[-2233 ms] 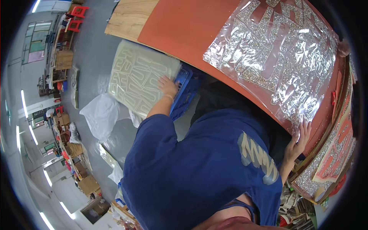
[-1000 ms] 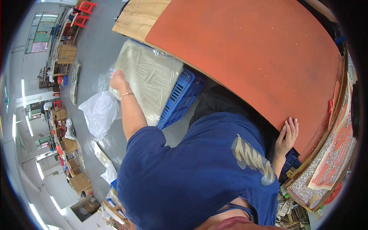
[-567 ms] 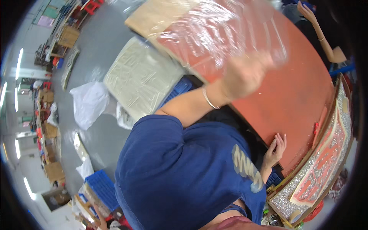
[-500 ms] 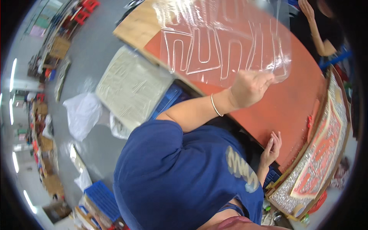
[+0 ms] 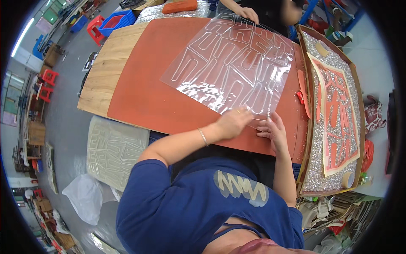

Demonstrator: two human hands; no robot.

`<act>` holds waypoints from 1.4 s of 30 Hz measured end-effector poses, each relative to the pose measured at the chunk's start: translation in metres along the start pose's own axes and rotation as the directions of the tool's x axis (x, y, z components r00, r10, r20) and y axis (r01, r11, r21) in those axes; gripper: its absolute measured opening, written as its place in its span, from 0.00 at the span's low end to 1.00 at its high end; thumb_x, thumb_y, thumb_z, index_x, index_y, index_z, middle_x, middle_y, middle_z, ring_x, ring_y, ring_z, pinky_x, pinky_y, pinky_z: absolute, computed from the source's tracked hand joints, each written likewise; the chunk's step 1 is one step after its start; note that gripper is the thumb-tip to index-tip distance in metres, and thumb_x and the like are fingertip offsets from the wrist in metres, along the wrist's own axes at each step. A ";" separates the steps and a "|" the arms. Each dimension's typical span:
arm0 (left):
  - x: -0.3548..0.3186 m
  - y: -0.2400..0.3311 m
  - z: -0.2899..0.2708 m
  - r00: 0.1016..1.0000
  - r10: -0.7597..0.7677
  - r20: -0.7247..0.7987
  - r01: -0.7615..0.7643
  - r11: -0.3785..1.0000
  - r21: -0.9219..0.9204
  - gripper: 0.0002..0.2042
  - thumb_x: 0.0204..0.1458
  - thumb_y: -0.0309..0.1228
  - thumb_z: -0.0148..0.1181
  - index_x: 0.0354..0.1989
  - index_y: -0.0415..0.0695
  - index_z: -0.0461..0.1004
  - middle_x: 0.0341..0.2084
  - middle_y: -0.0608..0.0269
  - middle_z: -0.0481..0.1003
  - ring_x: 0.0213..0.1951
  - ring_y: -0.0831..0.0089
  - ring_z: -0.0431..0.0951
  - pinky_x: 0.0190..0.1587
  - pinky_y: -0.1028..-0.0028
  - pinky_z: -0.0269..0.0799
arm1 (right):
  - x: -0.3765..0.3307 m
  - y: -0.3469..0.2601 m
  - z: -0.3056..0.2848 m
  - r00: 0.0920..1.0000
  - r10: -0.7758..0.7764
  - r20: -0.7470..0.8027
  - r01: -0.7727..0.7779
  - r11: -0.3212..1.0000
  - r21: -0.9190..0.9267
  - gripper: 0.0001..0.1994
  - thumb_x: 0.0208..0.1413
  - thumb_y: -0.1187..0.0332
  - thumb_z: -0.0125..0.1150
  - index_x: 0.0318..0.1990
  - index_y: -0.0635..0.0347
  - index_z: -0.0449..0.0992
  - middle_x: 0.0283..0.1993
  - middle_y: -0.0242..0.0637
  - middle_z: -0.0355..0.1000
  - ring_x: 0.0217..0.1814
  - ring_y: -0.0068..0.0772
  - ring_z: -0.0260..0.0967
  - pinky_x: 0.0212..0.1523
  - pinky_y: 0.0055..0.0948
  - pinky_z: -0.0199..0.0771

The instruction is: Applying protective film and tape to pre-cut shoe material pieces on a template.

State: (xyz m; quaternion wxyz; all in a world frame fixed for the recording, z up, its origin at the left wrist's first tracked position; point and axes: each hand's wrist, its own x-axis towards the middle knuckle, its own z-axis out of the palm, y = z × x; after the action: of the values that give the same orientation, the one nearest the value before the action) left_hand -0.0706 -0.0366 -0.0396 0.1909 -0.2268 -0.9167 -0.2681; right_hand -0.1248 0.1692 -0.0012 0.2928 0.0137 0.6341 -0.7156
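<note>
A large clear plastic sheet (image 5: 230, 67) with raised looping outlines spreads over the red-orange mat (image 5: 148, 72) on the table. My left hand (image 5: 234, 122) reaches its near edge, fingers over the plastic; they are blurred, so their grip does not show. Beside it, my right hand (image 5: 274, 133) is at the sheet's near right corner with thumb and fingers apart. Across the table, another person's hand (image 5: 247, 13) touches the sheet's far edge.
To the right stands a shallow tray (image 5: 302, 186) of glittery material, with a cut-out red and cream panel (image 5: 336, 122) on top. Stacked embossed sheets (image 5: 114, 148) sit at the table's lower left. A white plastic bag (image 5: 84, 199) lies on the floor.
The sheet, earlier lifted high by my left fist, has come down over the mat. My left hand has lowered, and my right has risen to the sheet's near corner.
</note>
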 end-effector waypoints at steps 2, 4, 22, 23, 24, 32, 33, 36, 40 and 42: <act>-0.006 -0.030 -0.031 0.990 -0.051 0.129 0.031 0.988 0.151 0.15 0.55 0.35 0.53 0.48 0.39 0.70 0.54 0.48 0.68 0.59 0.48 0.65 0.60 0.50 0.59 | 0.005 -0.003 0.003 0.999 -0.015 0.028 0.017 0.998 -0.062 0.28 0.63 0.64 0.51 0.66 0.64 0.49 0.43 0.46 0.71 0.37 0.34 0.74 0.34 0.31 0.80; -0.017 -0.063 -0.051 0.988 -0.036 0.149 -0.006 0.962 0.274 0.17 0.57 0.39 0.52 0.49 0.40 0.70 0.56 0.48 0.67 0.61 0.46 0.62 0.61 0.45 0.56 | 0.015 -0.001 0.003 0.996 -0.031 0.080 0.042 0.990 -0.138 0.26 0.63 0.65 0.50 0.65 0.64 0.52 0.46 0.46 0.70 0.37 0.34 0.74 0.34 0.30 0.80; -0.012 0.071 0.015 0.985 0.107 0.134 -0.117 0.991 0.062 0.20 0.54 0.32 0.54 0.52 0.32 0.68 0.57 0.39 0.63 0.62 0.44 0.60 0.62 0.46 0.56 | -0.002 -0.005 -0.051 0.994 -0.103 0.030 0.107 0.950 -0.292 0.18 0.57 0.78 0.52 0.56 0.65 0.66 0.37 0.31 0.71 0.36 0.16 0.68 0.36 0.17 0.69; -0.012 0.064 0.018 0.974 0.153 0.167 -0.152 0.988 -0.024 0.20 0.54 0.32 0.54 0.53 0.36 0.68 0.59 0.42 0.62 0.64 0.46 0.59 0.63 0.45 0.54 | -0.002 0.003 -0.052 0.994 -0.104 0.025 0.107 0.949 -0.295 0.18 0.57 0.78 0.52 0.56 0.65 0.66 0.37 0.31 0.71 0.36 0.16 0.68 0.36 0.17 0.69; -0.013 0.059 0.021 0.971 0.169 0.169 -0.165 0.986 -0.037 0.18 0.57 0.34 0.48 0.54 0.39 0.69 0.58 0.46 0.65 0.64 0.49 0.59 0.64 0.46 0.51 | -0.003 0.009 -0.053 0.991 -0.132 0.003 0.129 0.960 -0.251 0.18 0.57 0.79 0.52 0.56 0.66 0.66 0.38 0.32 0.72 0.38 0.17 0.68 0.38 0.17 0.69; 0.010 0.026 0.010 0.893 0.286 0.347 -0.223 0.952 -0.211 0.23 0.58 0.46 0.50 0.54 0.40 0.69 0.60 0.48 0.63 0.65 0.48 0.56 0.66 0.45 0.46 | 0.003 0.009 -0.053 0.991 -0.121 -0.060 0.102 0.961 -0.259 0.16 0.57 0.80 0.52 0.54 0.67 0.68 0.41 0.34 0.72 0.39 0.20 0.69 0.38 0.20 0.70; 0.013 0.028 0.007 0.888 0.299 0.348 -0.233 0.947 -0.220 0.23 0.58 0.46 0.50 0.54 0.40 0.69 0.60 0.48 0.63 0.65 0.48 0.56 0.66 0.45 0.46 | 0.007 0.005 -0.057 0.990 -0.124 -0.074 0.101 0.961 -0.257 0.16 0.57 0.80 0.52 0.54 0.67 0.68 0.41 0.34 0.72 0.39 0.20 0.69 0.38 0.20 0.70; 0.011 0.024 -0.007 0.866 0.259 0.428 -0.193 0.962 -0.191 0.27 0.59 0.50 0.47 0.59 0.42 0.65 0.63 0.50 0.59 0.67 0.51 0.53 0.67 0.47 0.42 | 0.011 -0.046 -0.040 0.990 0.120 0.080 -0.017 0.647 -0.763 0.19 0.57 0.72 0.56 0.58 0.55 0.68 0.38 0.37 0.75 0.32 0.28 0.72 0.38 0.29 0.73; 0.020 0.002 0.001 0.856 0.317 0.409 -0.237 0.943 -0.235 0.32 0.59 0.55 0.42 0.60 0.41 0.64 0.63 0.49 0.58 0.67 0.53 0.52 0.68 0.52 0.43 | 0.044 -0.071 -0.057 0.991 -0.101 0.089 0.091 0.009 -0.996 0.23 0.57 0.60 0.57 0.59 0.55 0.67 0.42 0.51 0.73 0.42 0.58 0.71 0.47 0.46 0.70; 0.029 -0.012 0.004 0.870 0.215 0.445 -0.139 0.971 -0.196 0.31 0.58 0.54 0.44 0.63 0.44 0.62 0.65 0.50 0.56 0.68 0.54 0.51 0.68 0.53 0.42 | 0.067 -0.079 -0.034 0.876 -0.469 0.109 0.104 -0.037 -0.994 0.24 0.57 0.61 0.57 0.59 0.59 0.66 0.48 0.51 0.71 0.52 0.54 0.68 0.53 0.43 0.68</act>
State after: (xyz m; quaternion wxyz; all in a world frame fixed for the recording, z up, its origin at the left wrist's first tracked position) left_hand -0.1015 -0.0344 -0.0336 -0.0278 -0.3817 -0.8867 -0.2593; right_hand -0.2267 0.1758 0.0373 -0.0256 -0.2308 0.9663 -0.1107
